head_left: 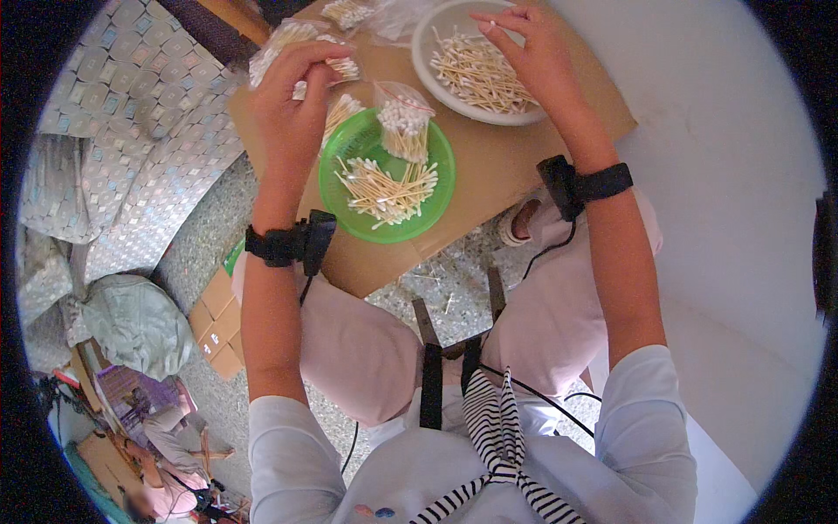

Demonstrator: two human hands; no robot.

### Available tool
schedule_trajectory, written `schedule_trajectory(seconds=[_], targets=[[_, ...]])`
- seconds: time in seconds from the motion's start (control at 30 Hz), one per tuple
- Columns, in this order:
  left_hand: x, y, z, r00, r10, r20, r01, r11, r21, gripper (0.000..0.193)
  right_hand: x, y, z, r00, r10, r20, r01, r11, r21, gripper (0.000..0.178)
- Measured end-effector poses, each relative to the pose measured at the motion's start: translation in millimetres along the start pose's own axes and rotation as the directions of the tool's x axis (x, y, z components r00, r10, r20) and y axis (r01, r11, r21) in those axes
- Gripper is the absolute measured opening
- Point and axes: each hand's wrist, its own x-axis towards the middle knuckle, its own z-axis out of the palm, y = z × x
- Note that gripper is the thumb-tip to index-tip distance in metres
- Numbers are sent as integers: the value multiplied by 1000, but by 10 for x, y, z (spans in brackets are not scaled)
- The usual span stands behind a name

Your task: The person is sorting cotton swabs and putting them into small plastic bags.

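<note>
My left hand [295, 92] is at the far left of the cardboard, its fingers bent around a clear bag of cotton swabs [343, 66]; white tips show between the fingers and thumb. Over the white bowl [425, 73] hovers my right hand [534, 54], fingers stretched and thumb slightly apart, nothing visible in them. Loose cotton swabs [480, 74] with wooden sticks fill that bowl. Between my hands, a green plastic basket [336, 196] contains a spread heap of swabs [384, 192]. A filled clear bag [405, 122] leans inside the basket's far edge.
Brown cardboard [497, 162] forms the work surface in front of my knees. More bagged swabs [346, 12] lie at its far edge. A white wall [733, 175] rises on the right. Patterned cloth [166, 96] and a grey-green sack [138, 323] are on the left; another person [170, 489] sits lower left.
</note>
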Motion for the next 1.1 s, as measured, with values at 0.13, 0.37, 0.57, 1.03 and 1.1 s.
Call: schedule_trajectory(seconds=[0.13,0.37,0.57,1.03,1.1], targets=[[45,294,255,987,-142,-70,132,981,-140,19,89,-245,-80,989,128,70,-139,676,723,30],[-91,270,370,979,-135,152,147,986,-77,28,-147,-664,52,960,140,244,-279,377,883,40],[-69,251,323,963,-230,139,241,969,-63,26,-157,-714,58,922,44,386,-388,97,917,49],[-92,256,328,960,-138,244,159,985,-69,26,-205,-736,117,892,199,406,-444,208,872,38],[-93,300,346,978,-65,196,85,992,-93,29,-203,-726,143,902,199,382,-415,169,894,40]])
